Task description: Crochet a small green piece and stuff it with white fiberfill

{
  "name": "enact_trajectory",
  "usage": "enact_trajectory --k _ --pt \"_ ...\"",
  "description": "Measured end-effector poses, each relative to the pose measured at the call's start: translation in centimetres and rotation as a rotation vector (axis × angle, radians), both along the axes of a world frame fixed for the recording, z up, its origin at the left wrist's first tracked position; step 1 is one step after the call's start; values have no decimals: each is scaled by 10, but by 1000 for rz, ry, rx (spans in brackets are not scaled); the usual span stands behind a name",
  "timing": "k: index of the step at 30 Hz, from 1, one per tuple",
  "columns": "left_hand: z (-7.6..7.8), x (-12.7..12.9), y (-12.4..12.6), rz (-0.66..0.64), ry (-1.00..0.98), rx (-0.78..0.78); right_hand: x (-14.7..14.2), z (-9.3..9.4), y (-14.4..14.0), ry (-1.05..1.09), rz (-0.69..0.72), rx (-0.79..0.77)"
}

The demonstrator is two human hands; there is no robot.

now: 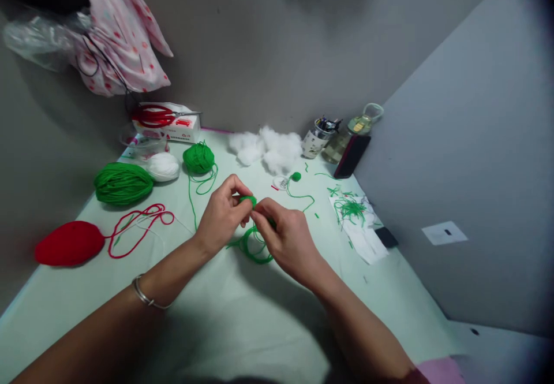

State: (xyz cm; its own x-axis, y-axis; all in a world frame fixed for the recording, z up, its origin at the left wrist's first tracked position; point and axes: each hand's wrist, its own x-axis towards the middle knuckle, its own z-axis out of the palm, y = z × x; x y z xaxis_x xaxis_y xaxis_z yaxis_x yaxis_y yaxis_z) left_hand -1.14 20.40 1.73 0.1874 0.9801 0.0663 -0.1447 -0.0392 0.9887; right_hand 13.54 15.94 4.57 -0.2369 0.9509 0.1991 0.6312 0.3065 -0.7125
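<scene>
While both hands meet over the middle of the counter [242, 326], the left hand [221, 213] pinches a small green piece [248, 200] between thumb and fingertips, and the right hand [288, 238] closes its fingers [262, 217] on the same piece from the other side. Green yarn [253, 248] trails from the piece and loops on the pale cloth just under the right hand. A bangle [145, 296] sits on the left wrist.

Left of the hands lies a red ball [69, 243] with a red strand [141, 222] curling away from it. Behind that are a loose green skein [122, 183], a white ball [163, 166] touching it, and a round green ball [198, 157] whose thread runs down toward the hands. Red scissors [156, 115] rest on a box [179, 130] at the back edge. White stuffing [268, 148] is heaped against the wall, with a small green pompom [296, 176] just in front of it. Right of the stuffing stand a cup of pens [317, 138], a glass jar [352, 133] and a dark phone [351, 156] leaning beside them. Green snippets [350, 208] are scattered on white paper [363, 239] near the right edge. A pink patterned cloth [116, 37] hangs above the far left corner.
</scene>
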Motion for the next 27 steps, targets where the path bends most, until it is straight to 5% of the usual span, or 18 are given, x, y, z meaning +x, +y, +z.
enact_trajectory --k 10,20,27 --pt "7 -8 1 -249 -136 -52 16 -3 22 280 -164 -42" --pt "3 1 -3 -59 -48 -26 6 7 2 185 -58 -164" --pt "-8 2 4 10 -62 -78 -4 -7 0 62 -47 -138"
